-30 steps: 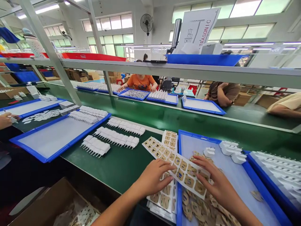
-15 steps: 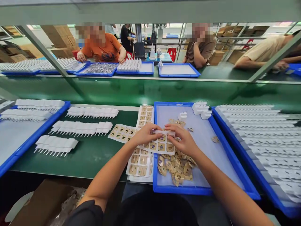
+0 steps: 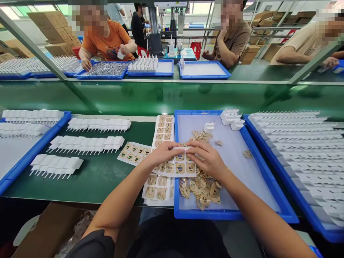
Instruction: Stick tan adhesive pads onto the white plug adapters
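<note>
Between my two hands is a white sheet of tan square stickers [image 3: 180,168], held above the left edge of a blue-rimmed tray [image 3: 268,193]. My left hand [image 3: 165,154] pinches the sheet's far edge, fingers closed. The fingers of my right hand [image 3: 205,157] are closed at the same edge, close to my left fingertips; exactly what they pinch is hidden. Under my right hand lies a pile of loose tan pieces [image 3: 204,190] in the tray. More sticker sheets [image 3: 157,193] lie on the bench left of the tray, one [image 3: 131,153] turned at an angle.
Rows of white pronged parts [image 3: 87,144] stand on the green bench at left. A second blue tray [image 3: 295,172] full of such parts is at right. Several white parts [image 3: 231,119] sit in the middle tray's far corner. Co-workers sit beyond the green divider [image 3: 150,96].
My right fingers have closed in toward my left fingertips along the sheet's edge. The view has tilted down slightly. Across the divider, the co-worker in orange has raised one hand with a white part.
</note>
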